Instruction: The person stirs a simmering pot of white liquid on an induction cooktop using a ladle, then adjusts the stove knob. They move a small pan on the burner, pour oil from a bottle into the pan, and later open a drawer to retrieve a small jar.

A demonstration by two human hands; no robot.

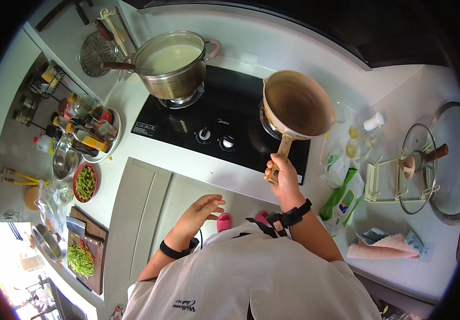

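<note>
My right hand (pixel 282 178) is closed around the wood-look handle of a cream-coloured frying pan (pixel 298 105). The pan's dark inside looks empty, and it is over the right burner of a black Midea gas hob (pixel 230 108). My left hand (pixel 204 212) is held in front of my body with the fingers apart and nothing in them. On the left burner stands a steel pot (pixel 174 78) of milky, pale liquid, with a wooden-handled utensil (pixel 120 66) resting in it.
Left are a tray of bottles (pixel 114 140), a red bowl of chopped green vegetables (pixel 74 182), and a cutting board (pixel 100 256) with a cleaver (pixel 76 226) and shredded greens. Right are a wipes pack (pixel 344 200), glass lids (pixel 416 160) on a rack and folded cloths (pixel 386 246).
</note>
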